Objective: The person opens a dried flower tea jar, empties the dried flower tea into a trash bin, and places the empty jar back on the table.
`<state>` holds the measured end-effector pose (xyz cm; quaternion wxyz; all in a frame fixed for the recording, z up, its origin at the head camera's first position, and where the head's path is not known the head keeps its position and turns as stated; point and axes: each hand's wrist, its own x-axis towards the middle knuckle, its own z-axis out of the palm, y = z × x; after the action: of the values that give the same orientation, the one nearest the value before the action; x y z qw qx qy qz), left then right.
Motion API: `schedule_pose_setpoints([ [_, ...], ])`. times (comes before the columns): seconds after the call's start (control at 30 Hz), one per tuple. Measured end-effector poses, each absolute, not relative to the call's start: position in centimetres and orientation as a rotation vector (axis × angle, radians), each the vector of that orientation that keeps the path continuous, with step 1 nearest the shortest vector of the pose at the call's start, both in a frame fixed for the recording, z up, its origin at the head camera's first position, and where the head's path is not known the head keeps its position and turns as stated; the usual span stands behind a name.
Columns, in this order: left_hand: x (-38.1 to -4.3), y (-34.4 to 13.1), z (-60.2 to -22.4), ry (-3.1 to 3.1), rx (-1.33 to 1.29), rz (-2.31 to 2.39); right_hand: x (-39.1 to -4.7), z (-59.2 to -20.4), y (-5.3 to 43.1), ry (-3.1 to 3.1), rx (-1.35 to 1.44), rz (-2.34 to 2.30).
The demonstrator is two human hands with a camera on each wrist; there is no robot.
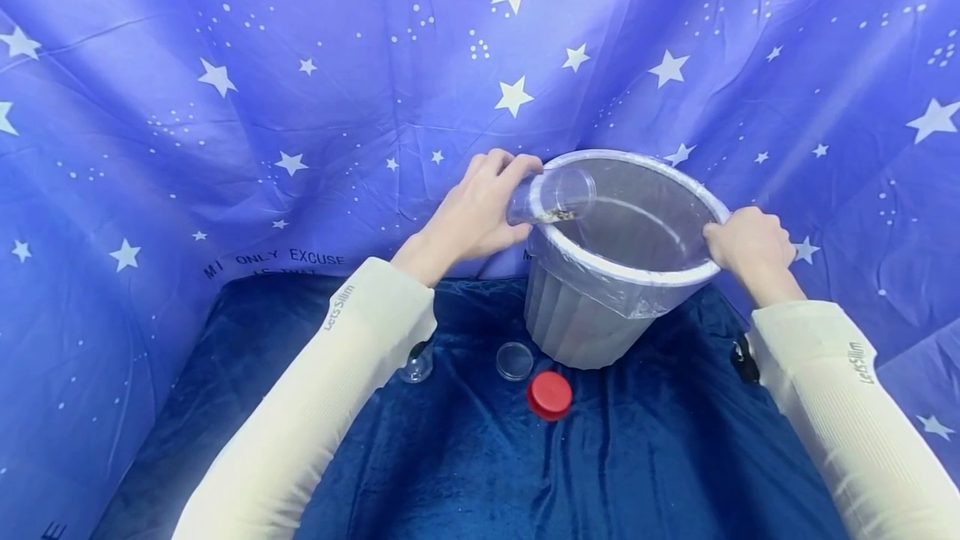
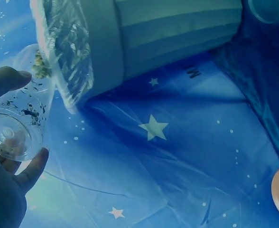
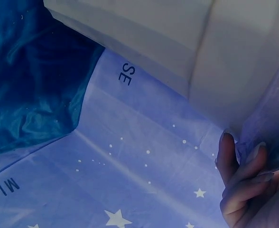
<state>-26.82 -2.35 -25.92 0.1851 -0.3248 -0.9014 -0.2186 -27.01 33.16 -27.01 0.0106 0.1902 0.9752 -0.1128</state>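
Note:
My left hand grips a clear plastic cup and holds it on its side, mouth over the near-left rim of a grey trash bin. Dark and yellowish crumbs lie along the lower inside wall of the cup. In the left wrist view more dark flecks cling to its wall, with a yellowish clump near the mouth. A clear liner is folded over the bin's white rim. On the right side my right hand grips that rim, and the bin leans.
In front of the bin, a red lid and a clear round lid lie on the dark blue cloth. A small clear container stands beside the left sleeve, partly hidden. A starry blue curtain hangs close behind the bin.

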Motion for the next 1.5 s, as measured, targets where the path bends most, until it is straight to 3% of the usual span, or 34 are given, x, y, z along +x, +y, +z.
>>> schedule_pose_setpoints([
  [1.2,-26.9,0.3,-21.4,-2.526,-1.312,-0.181,-27.1,-27.1,33.2,3.044,0.592,-0.344],
  [1.5,-27.1,1.5,-20.6,-2.537,-1.290,0.012,-27.0,-27.2,33.3,3.051,0.590,-0.356],
])
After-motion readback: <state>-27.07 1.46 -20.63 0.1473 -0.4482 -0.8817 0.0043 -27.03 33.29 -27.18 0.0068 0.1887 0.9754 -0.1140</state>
